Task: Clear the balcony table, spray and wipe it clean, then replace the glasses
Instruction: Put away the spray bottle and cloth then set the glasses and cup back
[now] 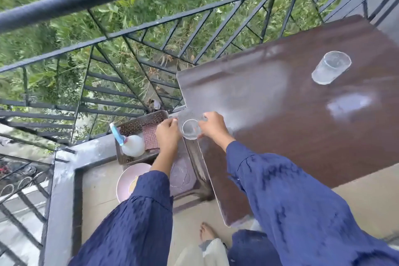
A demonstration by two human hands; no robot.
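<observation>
Both hands share one clear, smooth round drinking glass (190,128) over the glossy dark-brown table (302,136) edge: left grip (168,134) at nine o'clock, right grip (212,126) at three. A second clear tumbler (331,67) stands at two o'clock.

both hands hold one clear drinking glass (190,128) between them, the left hand (167,134) gripping its left side and the right hand (212,126) its right, at the near corner of the glossy dark brown table (280,125). just left of the left fingers a brown perforated tray (140,124) carries a white spray bottle with a blue trigger (131,144) and a checked cloth (151,137). a second clear glass (331,67) stands on the table well beyond the right fingers.
</observation>
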